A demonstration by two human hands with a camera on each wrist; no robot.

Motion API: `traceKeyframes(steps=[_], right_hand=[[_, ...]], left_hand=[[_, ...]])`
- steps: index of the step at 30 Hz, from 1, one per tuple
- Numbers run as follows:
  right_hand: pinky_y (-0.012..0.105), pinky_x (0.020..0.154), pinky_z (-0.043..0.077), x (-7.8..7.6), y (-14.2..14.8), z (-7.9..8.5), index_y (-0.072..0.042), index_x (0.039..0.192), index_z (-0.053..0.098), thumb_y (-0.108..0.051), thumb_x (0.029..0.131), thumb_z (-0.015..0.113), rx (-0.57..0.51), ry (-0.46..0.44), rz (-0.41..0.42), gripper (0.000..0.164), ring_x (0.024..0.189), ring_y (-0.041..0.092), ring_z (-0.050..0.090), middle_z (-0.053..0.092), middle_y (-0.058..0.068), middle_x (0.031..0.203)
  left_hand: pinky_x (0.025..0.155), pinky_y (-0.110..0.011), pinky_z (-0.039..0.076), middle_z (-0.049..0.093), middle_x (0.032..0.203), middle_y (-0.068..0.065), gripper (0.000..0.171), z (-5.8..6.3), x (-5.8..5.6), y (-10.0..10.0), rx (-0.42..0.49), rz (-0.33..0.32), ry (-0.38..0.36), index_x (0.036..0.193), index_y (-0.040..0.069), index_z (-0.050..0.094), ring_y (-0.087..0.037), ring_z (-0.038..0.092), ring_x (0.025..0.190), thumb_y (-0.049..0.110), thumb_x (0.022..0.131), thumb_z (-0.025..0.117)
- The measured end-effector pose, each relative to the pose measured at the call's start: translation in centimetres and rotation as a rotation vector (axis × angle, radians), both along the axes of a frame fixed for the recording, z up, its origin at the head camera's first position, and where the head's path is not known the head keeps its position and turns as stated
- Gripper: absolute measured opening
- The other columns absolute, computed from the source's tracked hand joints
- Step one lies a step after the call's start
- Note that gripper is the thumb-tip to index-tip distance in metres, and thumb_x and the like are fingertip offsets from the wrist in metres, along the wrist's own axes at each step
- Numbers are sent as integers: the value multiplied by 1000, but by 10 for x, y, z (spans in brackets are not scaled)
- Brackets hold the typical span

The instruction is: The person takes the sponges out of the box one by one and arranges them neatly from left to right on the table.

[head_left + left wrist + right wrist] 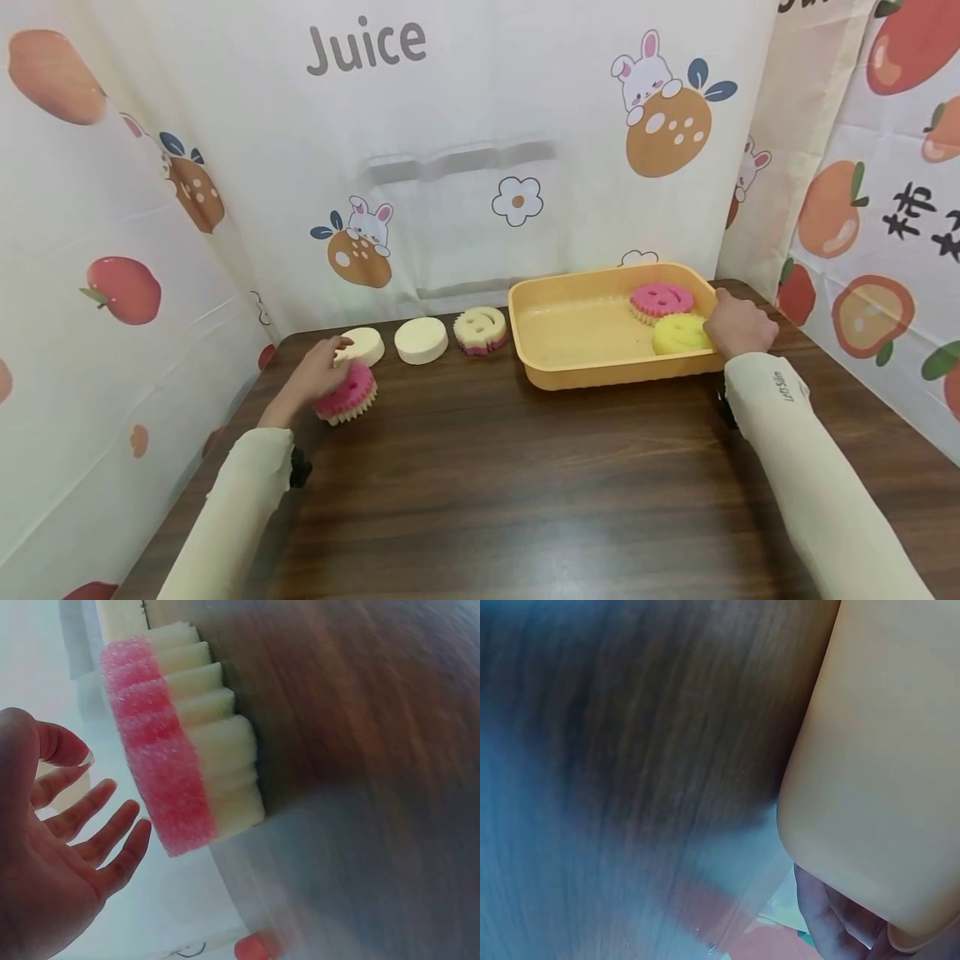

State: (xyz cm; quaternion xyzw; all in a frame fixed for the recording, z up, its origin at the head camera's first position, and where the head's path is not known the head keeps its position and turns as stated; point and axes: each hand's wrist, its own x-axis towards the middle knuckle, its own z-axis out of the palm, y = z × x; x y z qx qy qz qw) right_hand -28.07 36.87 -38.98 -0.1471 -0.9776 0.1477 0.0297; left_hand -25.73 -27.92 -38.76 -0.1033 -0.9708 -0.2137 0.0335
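Note:
Over a scalloped pink-and-cream sponge (358,392) at the table's left side is my left hand (318,372). Its fingers are spread and loosely bent in the left wrist view, beside the sponge's pink layer (161,780), holding nothing. Just beyond its fingertips lies a round cream sponge (367,344). At the right end of a yellow plastic tray (577,333), my right hand (741,323) grips the rim, its fingers curled under the edge in the right wrist view. Inside the tray are a pink smiley sponge (662,298) and a yellow smiley sponge (678,334).
A second round cream sponge (422,341) and a cream-topped smiley sponge (480,328) sit in a row left of the tray. Printed cloth walls (465,108) enclose the brown wooden table (510,483) at the back and both sides.

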Motion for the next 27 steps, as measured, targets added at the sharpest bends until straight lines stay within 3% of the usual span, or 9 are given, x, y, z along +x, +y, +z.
traceKeyframes(steps=[9,27], right_hand=[[62,77,47,0,0,1,1,140,35,-16,94,40,-4,-8,-6,49,83,45,54,54,35,108],[66,81,46,0,-1,5,0,142,34,-16,94,38,-21,-20,-5,51,95,52,54,51,38,117]], left_hand=[[106,-60,41,47,140,-30,46,5,-8,20,42,-1,20,140,-4,45,-46,46,132,14,98,47],[109,-57,39,48,144,-25,51,16,-27,66,96,-68,33,144,-3,42,-41,46,133,16,97,42]])
